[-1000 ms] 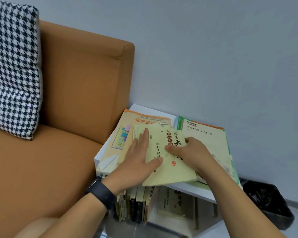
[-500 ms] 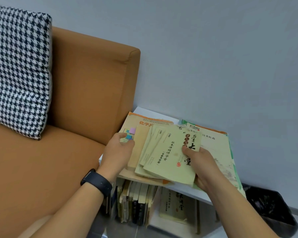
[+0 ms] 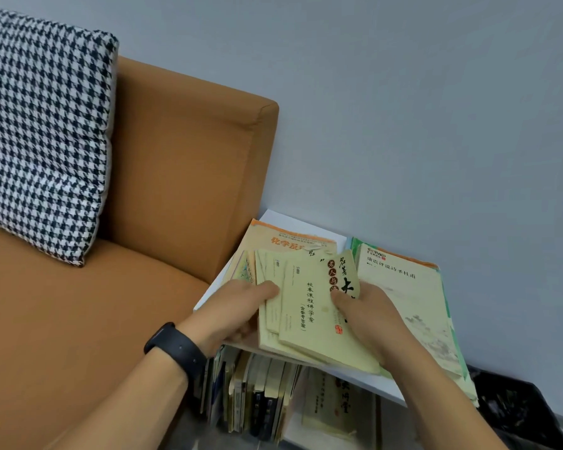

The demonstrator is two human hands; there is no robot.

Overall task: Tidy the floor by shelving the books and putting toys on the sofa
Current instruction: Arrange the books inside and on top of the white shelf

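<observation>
Here, on top of a low white shelf [image 3: 309,227] beside the sofa [image 3: 163,228], lies a fanned stack of pale yellow-green booklets [image 3: 309,306], resting on a larger orange-covered book [image 3: 290,240]. The left hand [image 3: 238,311] grips the stack's left edge, thumb laid across the top cover and fingers curled beneath; a black wristband [image 3: 176,347] sits on that wrist. The right hand [image 3: 368,315] grips the right side of the same stack, thumb pressed on the top cover, fingers out of sight beneath it. Just right of the stack, a green-edged book [image 3: 410,303] with a pale printed cover lies flat on the shelf top, partly under the right hand. Below, inside the shelf, a row of upright books [image 3: 257,391] stands spine-out, with one cream book [image 3: 332,407] leaning beside them. A houndstooth cushion [image 3: 39,138] leans against the sofa back. A bin with a black liner [image 3: 517,414] stands against the wall to the right of the shelf.
</observation>
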